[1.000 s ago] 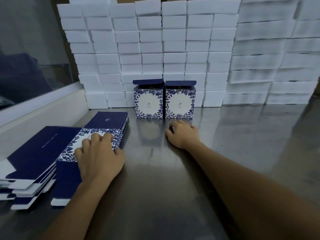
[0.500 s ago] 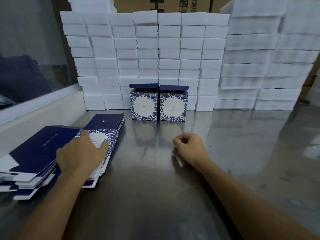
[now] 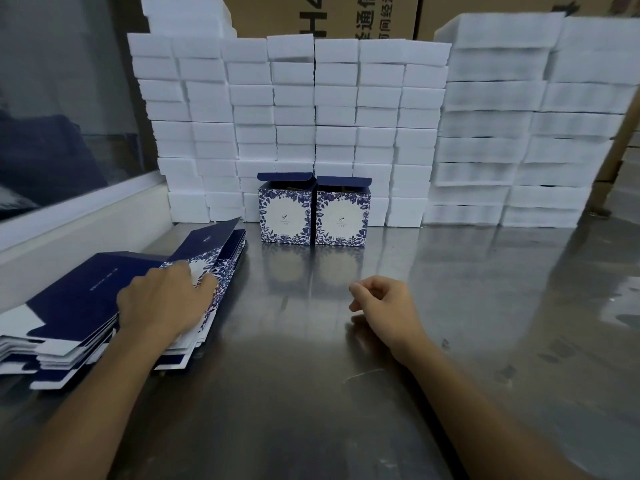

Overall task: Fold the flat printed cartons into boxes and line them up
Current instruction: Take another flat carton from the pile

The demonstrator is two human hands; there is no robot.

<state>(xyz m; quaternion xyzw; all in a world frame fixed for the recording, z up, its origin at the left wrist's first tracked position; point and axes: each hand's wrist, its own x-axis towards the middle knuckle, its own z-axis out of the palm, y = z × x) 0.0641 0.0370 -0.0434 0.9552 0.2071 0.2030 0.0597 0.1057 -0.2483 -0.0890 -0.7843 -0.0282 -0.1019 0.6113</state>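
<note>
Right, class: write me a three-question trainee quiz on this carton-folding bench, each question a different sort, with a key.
1. How many folded blue-and-white floral boxes stand against the white foam blocks?
2. True or false: the right hand holds a carton.
3. The left hand is lifting: A) the top flat printed carton of the stack, B) a foam block.

Key: 1. two; 2. false; 3. A

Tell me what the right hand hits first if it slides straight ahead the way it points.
Probably the right-hand folded blue-and-white floral carton box. The right hand points up the bare steel table toward it, though depth is hard to judge.
</note>
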